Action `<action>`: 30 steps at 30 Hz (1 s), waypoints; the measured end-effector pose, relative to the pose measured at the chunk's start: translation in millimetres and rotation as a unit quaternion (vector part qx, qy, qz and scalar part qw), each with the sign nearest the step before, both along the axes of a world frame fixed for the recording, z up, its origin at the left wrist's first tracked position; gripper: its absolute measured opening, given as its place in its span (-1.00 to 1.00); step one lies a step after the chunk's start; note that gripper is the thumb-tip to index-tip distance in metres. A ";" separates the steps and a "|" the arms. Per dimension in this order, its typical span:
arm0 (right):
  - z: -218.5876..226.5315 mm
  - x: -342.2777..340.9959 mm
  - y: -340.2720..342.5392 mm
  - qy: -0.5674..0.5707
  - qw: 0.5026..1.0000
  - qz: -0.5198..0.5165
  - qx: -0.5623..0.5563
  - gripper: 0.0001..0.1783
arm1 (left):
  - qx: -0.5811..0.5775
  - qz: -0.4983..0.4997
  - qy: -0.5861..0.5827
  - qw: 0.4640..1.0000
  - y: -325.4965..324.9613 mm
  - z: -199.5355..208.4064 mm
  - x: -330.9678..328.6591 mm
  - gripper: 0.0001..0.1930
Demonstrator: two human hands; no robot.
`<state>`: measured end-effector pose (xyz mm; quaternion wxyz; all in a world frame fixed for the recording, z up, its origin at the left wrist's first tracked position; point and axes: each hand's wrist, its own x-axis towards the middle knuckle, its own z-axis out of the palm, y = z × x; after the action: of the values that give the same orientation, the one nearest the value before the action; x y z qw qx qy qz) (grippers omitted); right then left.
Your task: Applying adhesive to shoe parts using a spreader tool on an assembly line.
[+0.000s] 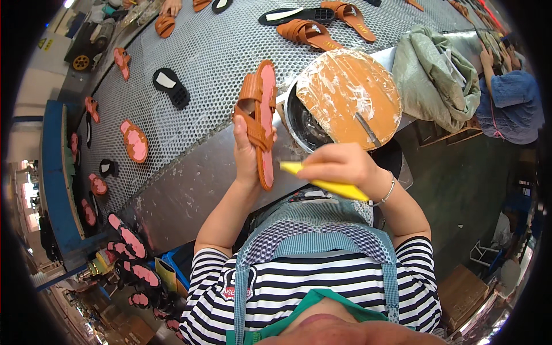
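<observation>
My left hand [246,155] is closed round a brown strappy sandal [250,89], holding it upright with its pink underside turned to the right. My right hand [339,164] pinches a flat yellow-handled tool [340,190]. The tool's narrow end points left toward the sandal's lower end, apart from it; motion blur hides what kind of tip it has. Beyond my right hand stands a round metal pot [292,123]. A brown board [328,77] smeared with white, glue-like stuff covers most of the pot. On the board lies a thin grey strip [368,129].
A perforated metal conveyor [213,52] carries brown sandals [310,35], black soles [171,87] and pink-bottomed sandals [135,141]. Right of the pot lies a grey-green cloth [431,75]. A co-worker in blue [512,103] is at far right. More pink-bottomed footwear [129,236] sits at lower left.
</observation>
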<state>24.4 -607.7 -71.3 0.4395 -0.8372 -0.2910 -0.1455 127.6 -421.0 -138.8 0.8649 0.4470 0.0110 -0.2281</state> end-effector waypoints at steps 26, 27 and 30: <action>-35.2 20.8 -17.2 0.210 0.791 -0.255 0.515 -0.70 | 0.092 -0.163 -0.086 0.978 28.5 -8.9 -39.1 -0.19; -35.3 18.3 -16.7 0.228 0.807 -0.225 0.496 -0.71 | 0.093 -0.164 -0.083 0.979 27.8 -9.1 -38.5 -0.19; -30.8 13.7 -17.5 0.292 0.821 -0.165 0.462 -0.70 | 0.085 -0.142 -0.023 0.986 28.3 -8.7 -32.4 -0.17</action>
<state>38.0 -625.2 -102.1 0.8087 -0.5746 0.0951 -0.0823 95.2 -392.7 -147.4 0.7825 0.5212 -0.0531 -0.3365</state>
